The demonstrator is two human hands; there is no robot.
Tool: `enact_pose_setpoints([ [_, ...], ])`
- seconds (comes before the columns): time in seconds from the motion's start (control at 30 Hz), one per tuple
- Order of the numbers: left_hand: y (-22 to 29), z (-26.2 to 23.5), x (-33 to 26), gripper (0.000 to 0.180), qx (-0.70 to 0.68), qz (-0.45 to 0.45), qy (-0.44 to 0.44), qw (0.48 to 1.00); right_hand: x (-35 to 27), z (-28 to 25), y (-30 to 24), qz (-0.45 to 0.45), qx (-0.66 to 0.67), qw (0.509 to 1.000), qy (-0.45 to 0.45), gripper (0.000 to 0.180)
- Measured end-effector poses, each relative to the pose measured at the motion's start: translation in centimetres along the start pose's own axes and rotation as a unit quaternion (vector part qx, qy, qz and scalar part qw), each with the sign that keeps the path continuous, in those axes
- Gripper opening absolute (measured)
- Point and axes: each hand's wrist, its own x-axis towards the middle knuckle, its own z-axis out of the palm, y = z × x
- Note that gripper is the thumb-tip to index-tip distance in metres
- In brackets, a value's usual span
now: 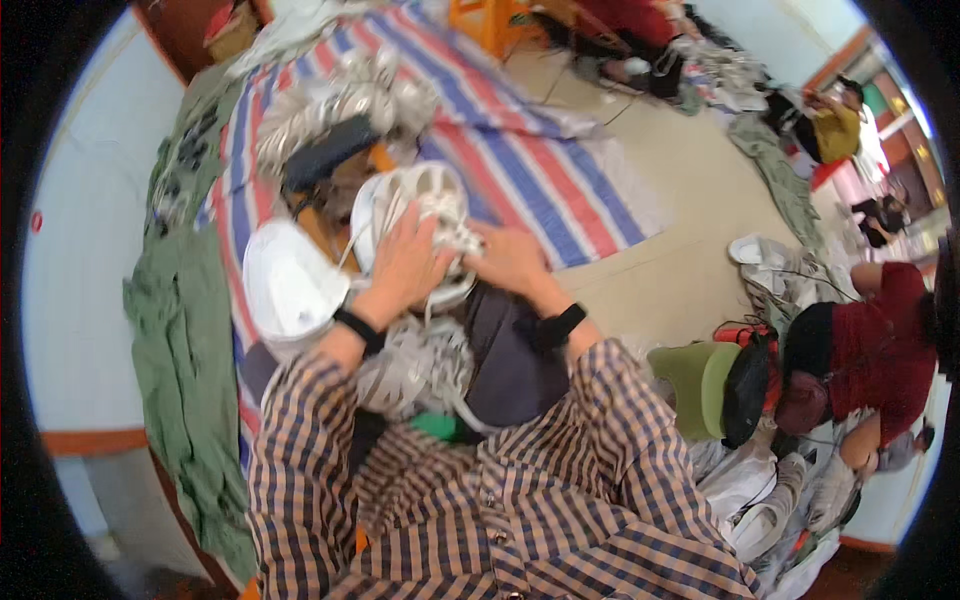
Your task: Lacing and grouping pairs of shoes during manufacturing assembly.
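Both hands meet over a white, round-rimmed object [372, 205] with oval openings and a tangle of pale cord [455, 235]; blur hides its exact kind. My left hand [408, 262] lies on its near side, fingers bent onto the cord. From the right, my right hand [510, 262] pinches the cord near the object's edge. A smooth white oval shell [290, 285] rests left of my left wrist. Below the hands, around my lap, sit a bundle of grey-white cord [415, 370] and a dark cloth [515, 365].
A striped sheet [560, 185] covers the floor ahead, bearing a pile of white corded items [350, 105] and a dark padded bar [335, 150]. Green cloth [180, 330] lies left. At right are a green stool [690, 385], white shoe-like items [775, 500] and a person in dark red [870, 340].
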Motion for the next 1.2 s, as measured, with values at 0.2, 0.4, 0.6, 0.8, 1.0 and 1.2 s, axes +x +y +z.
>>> enact_pose_setpoints([
  [0.2, -0.7, 1.2, -2.0, 0.057, -0.012, 0.035, 0.007, 0.999, -0.8, 2.5, 0.7, -0.029, -0.011, 1.000, -0.003, 0.049],
  [0.4, 0.4, 0.4, -2.5, 0.058, 0.003, 0.032, 0.016, 0.999, -1.0, 2.2, 0.2, -0.063, 0.006, 0.996, 0.059, 0.049],
  [0.6, 0.5, 0.3, -2.4, 0.059, 0.007, 0.024, 0.011, 1.000, -0.5, 2.3, 0.4, -0.077, 0.017, 0.994, 0.075, 0.044],
  [0.8, 1.2, -0.2, -3.1, 0.061, -0.015, 0.015, 0.005, 1.000, -0.6, 2.3, 0.4, -0.068, 0.034, 0.995, 0.070, 0.044],
  [1.0, 6.2, -3.1, -8.8, 0.071, 0.008, -0.041, -0.051, 0.998, -1.2, 2.3, 0.4, -0.057, 0.033, 0.997, 0.048, 0.047],
  [1.2, 6.3, -1.2, -16.0, 0.074, 0.034, -0.020, -0.085, 0.996, -1.6, 1.7, -1.7, -0.007, -0.034, 0.999, -0.016, 0.050],
])
